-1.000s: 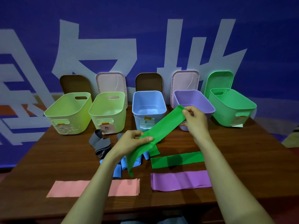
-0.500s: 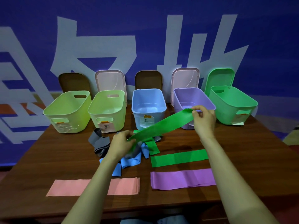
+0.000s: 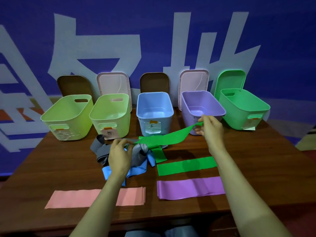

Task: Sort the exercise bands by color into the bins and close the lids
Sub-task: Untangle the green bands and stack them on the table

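Here both hands (image 3: 120, 155) (image 3: 211, 128) pinch a flat (smooth) green band (image 3: 164, 138).

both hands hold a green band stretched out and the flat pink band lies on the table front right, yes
No. The head view shows the pink band front left on the table; left hand and right hand do hold the green band stretched out.

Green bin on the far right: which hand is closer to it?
The right. The right hand pinches the green band just left of the green bin; the left hand grips its other end over the tangled pile.
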Available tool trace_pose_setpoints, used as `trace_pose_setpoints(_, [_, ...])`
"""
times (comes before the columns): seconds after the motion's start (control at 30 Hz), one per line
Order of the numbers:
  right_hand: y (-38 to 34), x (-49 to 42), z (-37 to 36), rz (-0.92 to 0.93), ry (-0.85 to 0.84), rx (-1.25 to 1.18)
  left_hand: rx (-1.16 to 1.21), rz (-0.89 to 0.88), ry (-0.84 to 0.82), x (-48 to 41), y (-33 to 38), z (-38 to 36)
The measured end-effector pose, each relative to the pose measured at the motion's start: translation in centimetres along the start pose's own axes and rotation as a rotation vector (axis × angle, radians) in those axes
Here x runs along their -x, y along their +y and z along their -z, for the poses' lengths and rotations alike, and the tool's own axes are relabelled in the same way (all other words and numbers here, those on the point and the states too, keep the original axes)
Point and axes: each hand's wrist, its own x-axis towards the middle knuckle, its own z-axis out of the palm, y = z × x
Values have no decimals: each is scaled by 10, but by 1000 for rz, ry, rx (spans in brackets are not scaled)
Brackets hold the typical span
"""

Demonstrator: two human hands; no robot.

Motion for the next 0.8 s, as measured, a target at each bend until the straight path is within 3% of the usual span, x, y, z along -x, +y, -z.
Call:
trace_pose_setpoints(0.3, [21, -2, 10, 199, 29, 407, 420, 28, -33, 7, 22, -7])
trace_pose_setpoints(0.5, [46, -7, 30, 201, 82, 567, 494, 112, 43, 13, 27, -25])
trace_pose_setpoints(0.67, [68, -10, 52, 156, 125, 681, 580, 279, -231, 21, 32, -44])
trace_pose_setpoints(0.8, [88, -12, 65, 62, 143, 747, 318, 246, -426, 24, 36, -60])
